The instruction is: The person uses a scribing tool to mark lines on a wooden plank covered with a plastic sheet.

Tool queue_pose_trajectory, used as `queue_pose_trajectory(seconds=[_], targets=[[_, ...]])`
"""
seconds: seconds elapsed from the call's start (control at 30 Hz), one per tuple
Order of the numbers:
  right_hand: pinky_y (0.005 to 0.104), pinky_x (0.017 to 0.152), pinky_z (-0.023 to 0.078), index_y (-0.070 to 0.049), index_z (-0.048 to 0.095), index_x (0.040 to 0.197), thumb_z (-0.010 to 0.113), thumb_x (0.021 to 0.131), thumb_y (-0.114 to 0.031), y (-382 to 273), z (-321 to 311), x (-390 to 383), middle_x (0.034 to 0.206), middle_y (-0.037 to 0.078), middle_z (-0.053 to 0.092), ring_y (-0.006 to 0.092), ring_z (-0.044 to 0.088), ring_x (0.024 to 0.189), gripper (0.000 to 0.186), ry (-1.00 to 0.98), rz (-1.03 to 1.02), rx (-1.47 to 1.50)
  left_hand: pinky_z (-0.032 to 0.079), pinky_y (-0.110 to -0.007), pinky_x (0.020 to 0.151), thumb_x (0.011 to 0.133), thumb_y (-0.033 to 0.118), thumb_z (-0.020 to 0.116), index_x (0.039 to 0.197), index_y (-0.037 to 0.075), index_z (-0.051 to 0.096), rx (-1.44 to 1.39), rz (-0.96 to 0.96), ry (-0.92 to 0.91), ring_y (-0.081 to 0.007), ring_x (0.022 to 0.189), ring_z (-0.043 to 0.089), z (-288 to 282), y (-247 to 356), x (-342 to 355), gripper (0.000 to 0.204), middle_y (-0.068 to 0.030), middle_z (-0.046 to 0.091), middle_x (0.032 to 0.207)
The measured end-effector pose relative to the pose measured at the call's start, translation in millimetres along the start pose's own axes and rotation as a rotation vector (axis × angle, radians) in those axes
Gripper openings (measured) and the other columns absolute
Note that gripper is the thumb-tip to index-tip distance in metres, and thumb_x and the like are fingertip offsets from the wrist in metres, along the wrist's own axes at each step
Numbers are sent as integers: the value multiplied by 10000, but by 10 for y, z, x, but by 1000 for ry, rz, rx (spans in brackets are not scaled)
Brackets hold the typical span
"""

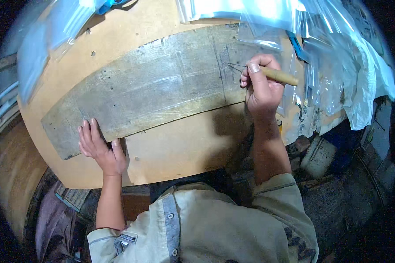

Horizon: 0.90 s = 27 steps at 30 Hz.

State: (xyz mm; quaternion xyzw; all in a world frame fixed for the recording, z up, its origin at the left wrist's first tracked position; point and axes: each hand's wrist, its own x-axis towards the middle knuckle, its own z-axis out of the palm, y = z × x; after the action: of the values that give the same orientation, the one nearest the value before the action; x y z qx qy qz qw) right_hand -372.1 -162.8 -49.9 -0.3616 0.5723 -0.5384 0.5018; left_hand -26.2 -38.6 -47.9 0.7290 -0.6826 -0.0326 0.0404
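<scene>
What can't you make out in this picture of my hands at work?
All in the head view:
Pointed tool: where shaft meets handle, hidden by the right hand.
Left palm: faces down, hidden behind the left hand.
Blue object: cut off by the top edge.
Board: some surface marks too faint to trace.
Person's legs: hidden beneath the shirt and table.

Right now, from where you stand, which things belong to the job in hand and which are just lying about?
In use:
- wooden-handled pointed tool, held in the right hand
- long worn panel, under the left hand's fingers

Apparently just lying about:
- clear plastic bags
- white plastic bag, far right
</scene>
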Motion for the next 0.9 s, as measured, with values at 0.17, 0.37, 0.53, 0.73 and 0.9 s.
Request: queue_pose_trajectory(seconds=[0.17,0.37,0.53,0.73,0.9], targets=[[211,577,425,-53,560,866,589,888,-112,21,-3,-7,713,2,551,67,505,631,69,10,6,-14,46,-528,1131,918,449,402,1465,48,317,-8,3,5,-356,1434,172,4,-8,-1,684,-167,285,1522],[215,576,427,-60,559,865,590,888,-121,19,33,-23,710,1,549,69,505,621,72,47,-2,-47,39,-565,1110,895,526,416,1450,60,349,-46,-37,-5,-364,1429,169,25,-28,-20,728,-173,294,1512],[233,571,438,-50,554,914,581,899,-112,39,60,-58,730,20,534,94,505,623,70,78,-32,-42,35,-558,1117,900,532,405,1451,49,334,-45,-54,-41,-374,1429,161,9,-43,-32,736,-178,281,1517],[239,547,417,-46,535,936,557,917,-121,72,-11,-36,769,32,517,114,494,646,81,-1,-83,38,31,-594,1101,856,508,502,1448,105,360,-72,-80,-65,-375,1423,169,-29,-39,-30,730,-160,287,1513],[239,541,409,-50,527,925,562,919,-123,61,45,-35,762,39,510,122,490,635,81,20,-94,20,41,-619,1082,812,533,584,1444,139,376,-94,-77,-52,-372,1413,183,17,-95,-54,773,-139,302,1504]])
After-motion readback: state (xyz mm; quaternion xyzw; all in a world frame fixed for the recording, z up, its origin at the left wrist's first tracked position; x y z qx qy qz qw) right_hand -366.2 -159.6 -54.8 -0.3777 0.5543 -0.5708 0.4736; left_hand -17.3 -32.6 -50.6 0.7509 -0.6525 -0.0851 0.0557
